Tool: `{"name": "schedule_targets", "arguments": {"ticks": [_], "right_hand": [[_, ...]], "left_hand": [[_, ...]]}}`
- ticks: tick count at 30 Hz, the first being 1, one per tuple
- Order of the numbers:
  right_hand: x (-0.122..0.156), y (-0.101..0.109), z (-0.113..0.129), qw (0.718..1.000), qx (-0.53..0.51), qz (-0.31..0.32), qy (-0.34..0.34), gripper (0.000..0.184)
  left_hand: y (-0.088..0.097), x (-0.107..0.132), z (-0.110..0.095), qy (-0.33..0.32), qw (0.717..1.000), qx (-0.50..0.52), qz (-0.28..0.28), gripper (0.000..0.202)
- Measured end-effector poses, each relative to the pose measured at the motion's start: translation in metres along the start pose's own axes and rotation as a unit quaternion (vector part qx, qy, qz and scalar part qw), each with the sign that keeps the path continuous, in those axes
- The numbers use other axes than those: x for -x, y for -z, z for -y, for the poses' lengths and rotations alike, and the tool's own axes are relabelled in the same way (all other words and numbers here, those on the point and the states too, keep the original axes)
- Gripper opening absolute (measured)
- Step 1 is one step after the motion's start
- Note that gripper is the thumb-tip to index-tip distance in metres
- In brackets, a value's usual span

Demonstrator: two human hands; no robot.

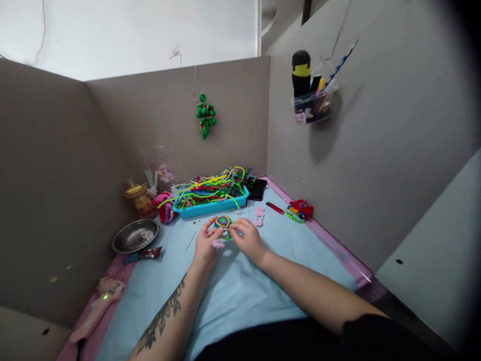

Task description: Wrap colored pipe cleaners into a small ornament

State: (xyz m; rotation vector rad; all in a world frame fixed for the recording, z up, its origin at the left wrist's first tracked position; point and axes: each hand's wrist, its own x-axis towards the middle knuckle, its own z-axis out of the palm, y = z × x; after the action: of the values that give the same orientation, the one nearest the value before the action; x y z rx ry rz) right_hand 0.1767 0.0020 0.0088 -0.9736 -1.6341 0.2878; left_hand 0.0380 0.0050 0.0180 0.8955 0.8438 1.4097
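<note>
My left hand (pixel 206 245) and my right hand (pixel 248 239) meet over a light blue mat (pixel 233 291). Both pinch a small round woven piece (pixel 223 221) with blue, green, yellow and purple rings. The fingers of each hand are closed on its edge. A pink bit (pixel 218 244) lies just under my left fingers. Behind the hands stands a blue tray (pixel 210 205) heaped with coloured pipe cleaners (pixel 210 186).
A steel bowl (pixel 135 235) sits at the left, a pink clip (pixel 259 215) and a red and green craft piece (pixel 299 210) at the right. A pink glue gun (pixel 98 308) lies near left. Grey partitions enclose the desk; a green ornament (pixel 206 116) hangs behind.
</note>
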Motion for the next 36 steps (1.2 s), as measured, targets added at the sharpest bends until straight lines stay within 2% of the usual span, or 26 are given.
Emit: {"name": "schedule_targets", "arguments": {"ticks": [2,7,9,16,20,27,33,36], "right_hand": [[0.0005,-0.0018,-0.0004,0.998,-0.045,0.003,-0.031,0.014],[-0.0002,-0.0044,-0.0031,0.975,-0.144,0.009,-0.166,0.015],[-0.0006,-0.0049,-0.0037,0.969,-0.163,0.010,-0.187,0.015],[-0.0012,-0.0047,0.0012,0.965,-0.179,-0.007,-0.192,0.016],[-0.0013,-0.0044,0.0023,0.966,-0.175,0.006,-0.191,0.020],[-0.0005,-0.0086,-0.0017,0.945,-0.233,0.032,-0.225,0.021],[-0.0029,-0.0052,-0.0010,0.954,-0.212,0.034,-0.207,0.023],[-0.0046,-0.0004,0.0012,0.962,-0.187,0.043,-0.194,0.018]], "left_hand": [[0.0002,0.0003,-0.0006,-0.001,1.000,0.000,0.003,0.062],[0.0005,-0.0021,0.0006,-0.016,1.000,-0.018,-0.001,0.061],[-0.0002,-0.0021,0.0010,-0.014,1.000,-0.023,0.003,0.060],[-0.0035,0.0022,0.0018,-0.036,0.999,-0.038,0.008,0.058],[-0.0033,0.0036,0.0025,-0.051,0.997,-0.058,0.001,0.055],[-0.0032,0.0047,0.0027,-0.067,0.995,-0.070,0.011,0.052],[-0.0049,0.0060,0.0025,-0.068,0.995,-0.073,0.026,0.051],[-0.0028,0.0050,0.0000,-0.082,0.994,-0.072,0.020,0.052]]}}
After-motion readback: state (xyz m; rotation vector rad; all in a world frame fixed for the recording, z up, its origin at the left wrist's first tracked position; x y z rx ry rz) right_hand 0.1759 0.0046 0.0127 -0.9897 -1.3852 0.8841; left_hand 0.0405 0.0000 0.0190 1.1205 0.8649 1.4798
